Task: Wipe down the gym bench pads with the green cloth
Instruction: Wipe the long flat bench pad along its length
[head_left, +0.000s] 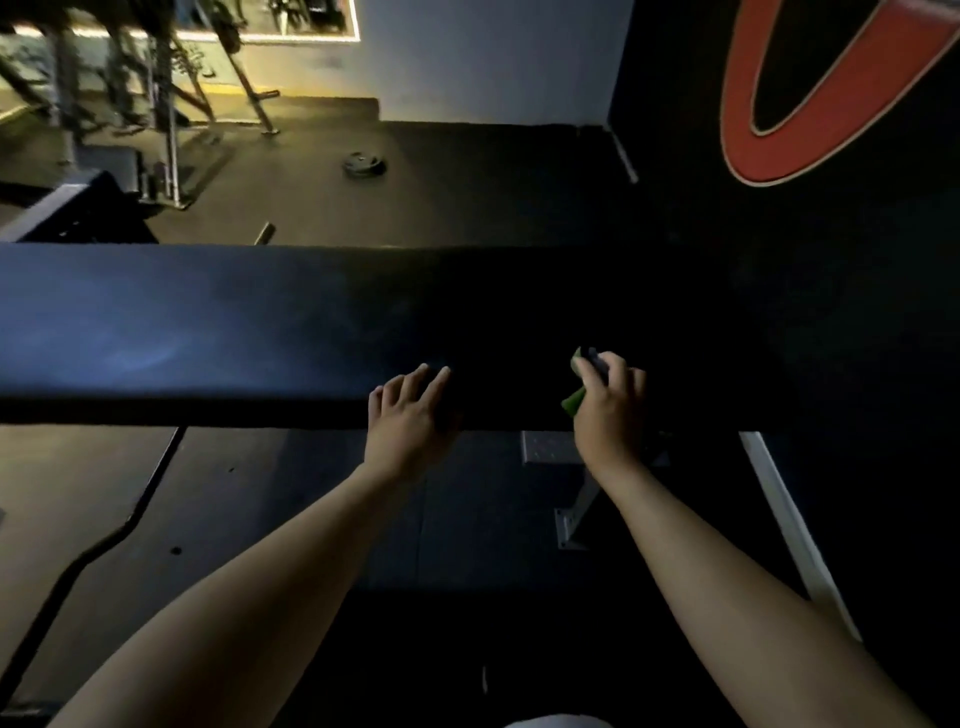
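Both hands reach over the near edge of the long black padded gym bench (218, 332). Left hand (408, 415) rests on the pad, fingers relaxed and spread, grasping nothing. Right hand (608, 410) clutches the bunched green cloth (574, 397) just above the pad's near edge, close beside the left hand.

No legible text, numbers or brands; red ring-shaped emblem (774, 158) on black wall (701, 218), cropped, unreadable
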